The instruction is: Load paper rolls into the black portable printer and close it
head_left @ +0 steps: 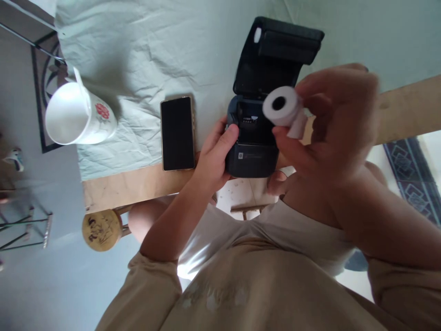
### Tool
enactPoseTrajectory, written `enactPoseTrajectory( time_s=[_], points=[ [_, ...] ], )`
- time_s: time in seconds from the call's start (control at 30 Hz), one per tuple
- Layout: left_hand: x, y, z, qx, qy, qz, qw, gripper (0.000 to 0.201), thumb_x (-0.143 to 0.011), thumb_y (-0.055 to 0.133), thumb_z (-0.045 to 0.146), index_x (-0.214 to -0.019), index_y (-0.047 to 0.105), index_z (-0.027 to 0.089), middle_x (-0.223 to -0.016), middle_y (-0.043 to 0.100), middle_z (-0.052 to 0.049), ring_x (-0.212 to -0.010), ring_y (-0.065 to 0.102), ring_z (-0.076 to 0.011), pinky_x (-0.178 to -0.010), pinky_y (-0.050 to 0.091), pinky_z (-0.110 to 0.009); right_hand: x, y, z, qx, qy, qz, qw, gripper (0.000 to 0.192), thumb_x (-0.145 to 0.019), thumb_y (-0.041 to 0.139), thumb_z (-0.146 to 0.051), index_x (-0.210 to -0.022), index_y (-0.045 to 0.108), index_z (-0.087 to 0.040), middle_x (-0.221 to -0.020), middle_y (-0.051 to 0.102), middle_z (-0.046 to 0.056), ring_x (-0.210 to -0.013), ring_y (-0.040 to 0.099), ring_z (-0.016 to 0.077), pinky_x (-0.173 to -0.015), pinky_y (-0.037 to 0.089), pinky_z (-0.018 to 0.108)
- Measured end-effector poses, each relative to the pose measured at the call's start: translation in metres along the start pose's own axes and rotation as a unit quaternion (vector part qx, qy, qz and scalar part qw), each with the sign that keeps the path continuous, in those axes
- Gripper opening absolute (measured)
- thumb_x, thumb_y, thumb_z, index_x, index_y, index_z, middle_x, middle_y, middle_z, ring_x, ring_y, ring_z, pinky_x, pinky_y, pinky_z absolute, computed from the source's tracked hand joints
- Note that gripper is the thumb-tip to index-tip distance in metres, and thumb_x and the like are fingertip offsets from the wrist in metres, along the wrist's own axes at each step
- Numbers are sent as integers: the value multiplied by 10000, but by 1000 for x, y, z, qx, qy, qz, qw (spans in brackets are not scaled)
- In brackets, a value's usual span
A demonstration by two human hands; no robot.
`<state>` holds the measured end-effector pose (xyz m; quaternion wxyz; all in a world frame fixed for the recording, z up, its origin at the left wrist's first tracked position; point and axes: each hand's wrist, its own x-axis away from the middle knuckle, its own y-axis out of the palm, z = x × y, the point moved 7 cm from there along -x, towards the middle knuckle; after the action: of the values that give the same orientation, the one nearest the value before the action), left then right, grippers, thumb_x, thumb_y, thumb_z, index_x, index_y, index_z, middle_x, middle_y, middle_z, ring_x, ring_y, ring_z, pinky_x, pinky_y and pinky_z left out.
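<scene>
A small black printer (pixel 254 156) sits at the near edge of the table with its lid (pixel 275 55) swung open and its paper bay bare. My left hand (pixel 214 154) grips the printer's left side, thumb on its top edge. My right hand (pixel 330 124) holds a white paper roll (pixel 281 106) just above and to the right of the open bay, its hollow core facing me and a short tail of paper hanging below it.
A black phone (pixel 177 133) lies face up left of the printer. A white mug (pixel 77 115) with a red flower stands at the far left on the pale green cloth (pixel 155 50). A round wooden stool (pixel 102 229) sits below the wooden table edge (pixel 120 188).
</scene>
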<state>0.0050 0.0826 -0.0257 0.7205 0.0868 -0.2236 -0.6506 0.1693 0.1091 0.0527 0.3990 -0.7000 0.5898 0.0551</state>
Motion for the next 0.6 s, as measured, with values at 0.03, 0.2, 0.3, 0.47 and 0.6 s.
enactPoseTrajectory(
  time_s=[0.03,0.2,0.3,0.47,0.6],
  points=[
    [0,1,1,0,9,-4,1000,370,-840,756,525,-1061,679,238,-966,746,-10,-1005,737,-218,-687,605,-264,-1,3,-3,24,-22,0,999,298,-895,585,-296,-1185,516,-294,-1171,570,25,-1088,613,152,-935,596,357],
    [1,5,-1,13,-15,-22,1000,382,-856,741,518,-1099,636,243,-920,740,7,-700,702,-151,-525,546,-253,-5,13,-6,127,-66,-19,989,249,-826,600,-156,-1052,526,-228,-1062,648,9,-988,661,135,-827,572,302],
    [1,6,-2,35,-22,-28,999,381,-860,742,500,-1124,631,249,-914,725,18,-679,681,-134,-570,567,-258,-5,16,-8,137,-97,-50,985,141,-834,584,-136,-952,560,-207,-1124,679,-3,-1018,685,150,-820,564,322],
    [1,4,-6,38,-40,-25,998,419,-822,748,548,-1101,619,263,-904,724,10,-742,704,-172,-581,558,-272,-3,8,-18,86,-157,-12,984,79,-803,662,-173,-848,614,-218,-937,645,6,-837,616,118,-698,473,296],
    [1,8,-3,63,-31,-65,995,412,-816,754,528,-1110,625,269,-957,733,1,-838,724,-203,-652,593,-298,4,12,-27,35,-216,-49,975,79,-833,667,-224,-847,589,-230,-830,603,-6,-759,530,103,-692,391,305]
  ],
)
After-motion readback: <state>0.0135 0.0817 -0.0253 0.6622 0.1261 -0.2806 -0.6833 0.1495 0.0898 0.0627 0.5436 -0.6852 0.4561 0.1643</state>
